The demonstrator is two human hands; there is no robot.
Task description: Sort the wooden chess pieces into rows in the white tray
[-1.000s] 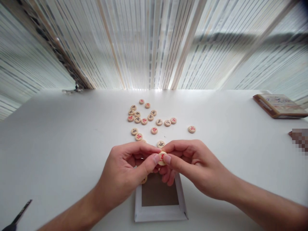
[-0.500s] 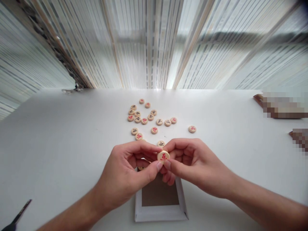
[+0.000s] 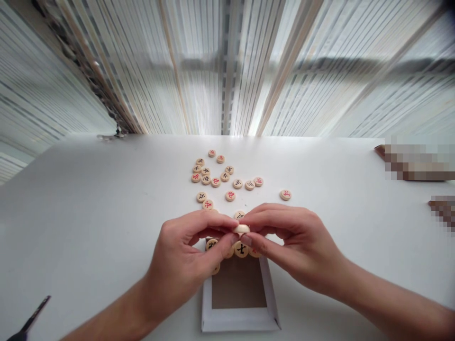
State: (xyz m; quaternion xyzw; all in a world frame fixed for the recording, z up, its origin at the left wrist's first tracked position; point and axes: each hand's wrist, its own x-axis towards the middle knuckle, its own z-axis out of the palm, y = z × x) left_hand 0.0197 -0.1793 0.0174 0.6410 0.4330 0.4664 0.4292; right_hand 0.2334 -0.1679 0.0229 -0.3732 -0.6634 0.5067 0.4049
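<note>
Between the fingertips of my left hand [image 3: 199, 246] and my right hand [image 3: 287, 241] is a pale round Chinese chess piece [image 3: 242, 229], tilted so that its edge faces me. Both hands are closed in a pinch on it, thumbs nearest me. Below them lies a shallow white box [image 3: 241, 319] with a brown bottom. Along its far end sit several pieces, among them a black-marked piece [image 3: 241, 249] and another black-marked piece [image 3: 212, 245]; my fingers partly cover this row. Just beyond my fingertips, a black-marked piece [image 3: 240, 215] lies partly hidden on the table.
Several red- and black-marked pieces [image 3: 215, 182] are scattered across the white table [image 3: 106, 213] past my hands. One red-marked piece [image 3: 285, 194] lies apart to the right. Blurred-out brown objects [image 3: 408, 163] stand at far right. A dark pointed object [image 3: 33, 317] is at lower left. Striped curtains [image 3: 199, 71] hang behind.
The held piece has turned from showing its red-marked face to showing its edge. The pieces at the box's far end are now more exposed. The view has shifted slightly.
</note>
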